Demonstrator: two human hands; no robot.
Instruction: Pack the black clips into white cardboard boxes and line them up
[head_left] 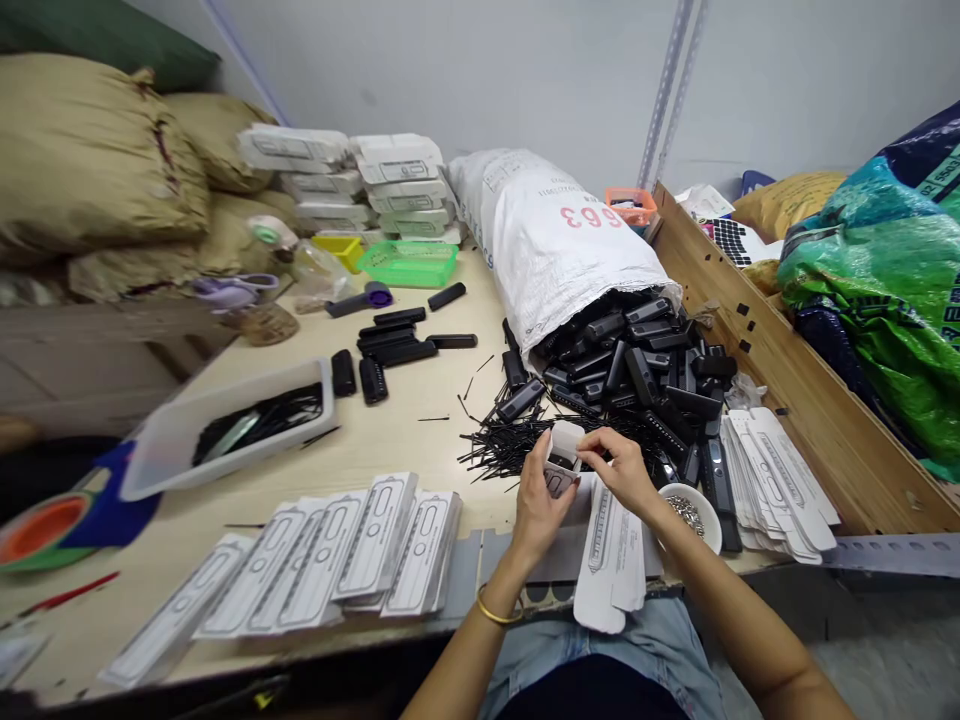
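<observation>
A small white printed carton (564, 452) is held upright with its top end open, and something dark shows inside. My left hand (538, 505) is wrapped round the carton's side. At the opening my right hand (619, 468) pinches the carton's edge or flap; its fingertips partly hide that spot. Flat white cartons (611, 560) lie just below my hands at the table edge. Behind the held carton spreads a pile of thin black sticks (499, 445). Many black plastic devices (645, 370) spill from a white woven sack (555, 230).
Filled white cartons (300, 570) lie in rows at the front left. A white tray (225, 425) holds black sticks. A bowl of small metal parts (694, 515) sits by my right forearm, beside more flat cartons (780, 480). A wooden board (825, 410) edges the right side.
</observation>
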